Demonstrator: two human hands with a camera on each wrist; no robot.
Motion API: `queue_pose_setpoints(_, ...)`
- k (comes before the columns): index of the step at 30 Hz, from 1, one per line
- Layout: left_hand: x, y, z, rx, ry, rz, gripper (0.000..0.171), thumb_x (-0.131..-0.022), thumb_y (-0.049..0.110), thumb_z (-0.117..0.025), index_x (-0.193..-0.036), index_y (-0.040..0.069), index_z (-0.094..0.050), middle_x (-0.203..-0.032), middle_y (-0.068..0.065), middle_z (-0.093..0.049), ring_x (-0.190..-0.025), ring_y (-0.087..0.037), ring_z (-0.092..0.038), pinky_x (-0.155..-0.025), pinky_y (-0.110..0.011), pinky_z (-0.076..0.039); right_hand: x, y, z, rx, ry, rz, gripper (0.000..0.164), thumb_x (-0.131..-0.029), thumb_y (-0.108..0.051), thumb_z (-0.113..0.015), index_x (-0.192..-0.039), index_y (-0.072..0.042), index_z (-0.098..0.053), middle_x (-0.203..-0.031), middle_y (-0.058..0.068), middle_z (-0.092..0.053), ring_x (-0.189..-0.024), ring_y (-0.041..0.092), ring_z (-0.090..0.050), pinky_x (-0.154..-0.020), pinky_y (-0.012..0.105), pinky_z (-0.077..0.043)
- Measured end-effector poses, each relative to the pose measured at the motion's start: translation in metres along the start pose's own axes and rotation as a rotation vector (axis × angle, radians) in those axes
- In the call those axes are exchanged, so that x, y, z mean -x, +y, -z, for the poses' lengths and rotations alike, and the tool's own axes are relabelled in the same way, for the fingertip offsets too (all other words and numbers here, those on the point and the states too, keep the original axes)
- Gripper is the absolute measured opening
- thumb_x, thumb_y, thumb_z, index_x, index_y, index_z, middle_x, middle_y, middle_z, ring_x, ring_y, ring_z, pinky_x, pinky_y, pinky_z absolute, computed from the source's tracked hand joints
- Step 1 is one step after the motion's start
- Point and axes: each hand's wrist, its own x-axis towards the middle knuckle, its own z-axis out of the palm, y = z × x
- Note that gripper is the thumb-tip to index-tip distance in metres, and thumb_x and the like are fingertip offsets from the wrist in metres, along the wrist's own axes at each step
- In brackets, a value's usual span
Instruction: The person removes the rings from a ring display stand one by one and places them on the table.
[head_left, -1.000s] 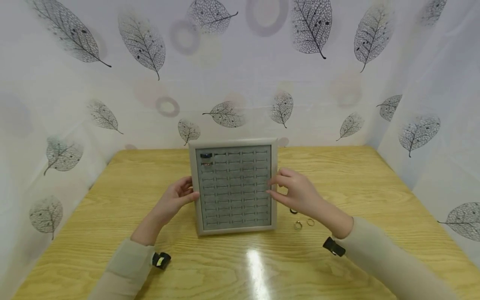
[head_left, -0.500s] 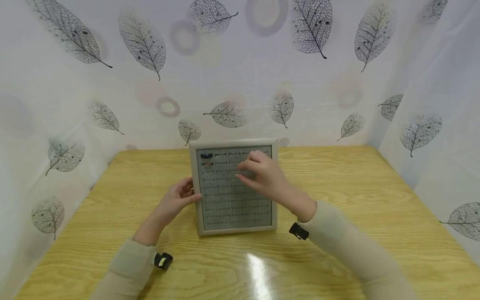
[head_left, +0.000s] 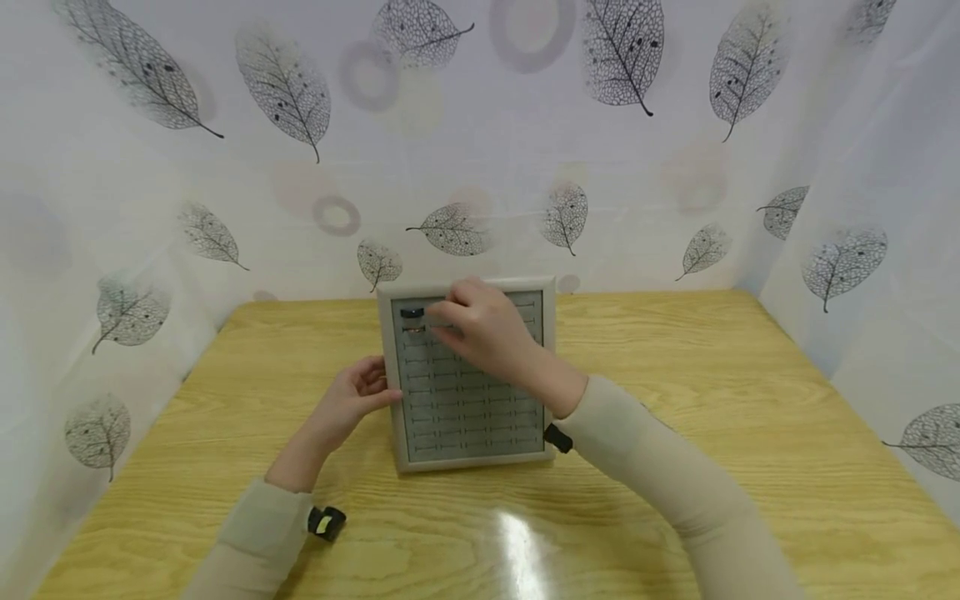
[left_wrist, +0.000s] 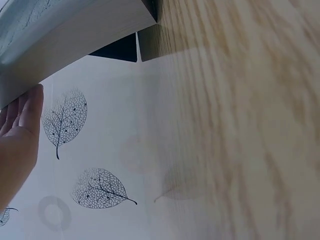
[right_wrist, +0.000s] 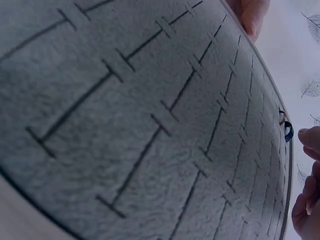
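Note:
An upright ring display tray [head_left: 472, 417], grey and slotted with a pale frame, stands on the table. My left hand [head_left: 352, 400] holds its left edge, thumb at the front, fingers by the side. In the tray's top left corner sit a black ring [head_left: 412, 313] and, below it, a thin copper-coloured ring [head_left: 413, 330]. Just right of these, my right hand [head_left: 487, 329] has thumb and index finger brought close together over the upper slots. The right wrist view shows its curled fingers [right_wrist: 311, 142] beside the black ring; I cannot tell whether they pinch anything.
The wooden table [head_left: 420, 533] reaches back to a leaf-patterned curtain [head_left: 480, 150], which also runs along both sides. In the left wrist view, a dark support [left_wrist: 117, 50] shows behind the tray. My right forearm [head_left: 660, 467] crosses the table's right part.
My right hand has moved left and up across the tray, from its right edge to beside the black ring. Its forearm now covers the loose rings on the table. My left hand stays put.

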Motion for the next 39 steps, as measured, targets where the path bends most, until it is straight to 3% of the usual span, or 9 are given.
queue_pose_setpoints(11,0.000,-0.003,0.001,-0.012,-0.007,-0.013,0.053,-0.084,0.003,-0.059,-0.129,-0.009,-0.033,-0.120,-0.021,-0.047,-0.100,-0.015,-0.054,-0.081,-0.028,-0.046,-0.013,-0.001,-0.010,0.156,-0.103,-0.012,0.012,-0.077,-0.019,-0.069,-0.085,-0.011,-0.068,-0.076,0.000,-0.051,-0.071,0.017,-0.045,-0.062,0.029,-0.032)
queue_pose_setpoints(18,0.000,-0.003,0.002,-0.021,-0.020,-0.012,0.054,-0.085,0.004,-0.058,-0.131,-0.007,-0.031,-0.122,-0.022,-0.045,-0.101,-0.014,-0.054,-0.081,-0.027,-0.046,-0.018,-0.004,-0.011,0.192,-0.126,-0.019,0.010,-0.078,-0.019,-0.068,-0.082,-0.010,-0.067,-0.076,0.001,-0.051,-0.072,0.017,-0.045,-0.064,0.030,-0.032)
queue_pose_setpoints(29,-0.001,0.000,0.001,-0.031,-0.022,-0.007,0.055,-0.085,0.005,-0.058,-0.131,-0.007,-0.031,-0.123,-0.022,-0.044,-0.100,-0.013,-0.054,-0.081,-0.027,-0.046,-0.016,-0.003,-0.017,0.388,-0.127,0.124,0.013,-0.085,-0.020,-0.060,-0.082,-0.007,-0.059,-0.083,0.003,-0.049,-0.073,0.019,-0.042,-0.062,0.032,-0.029)
queue_pose_setpoints(39,0.000,0.000,0.001,-0.039,-0.022,0.001,0.055,-0.085,0.005,-0.058,-0.131,-0.006,-0.030,-0.124,-0.023,-0.043,-0.101,-0.013,-0.053,-0.081,-0.028,-0.046,-0.014,-0.001,-0.015,0.328,-0.125,0.148,0.014,-0.087,-0.019,-0.056,-0.086,-0.005,-0.058,-0.083,0.004,-0.046,-0.073,0.020,-0.039,-0.062,0.031,-0.030)
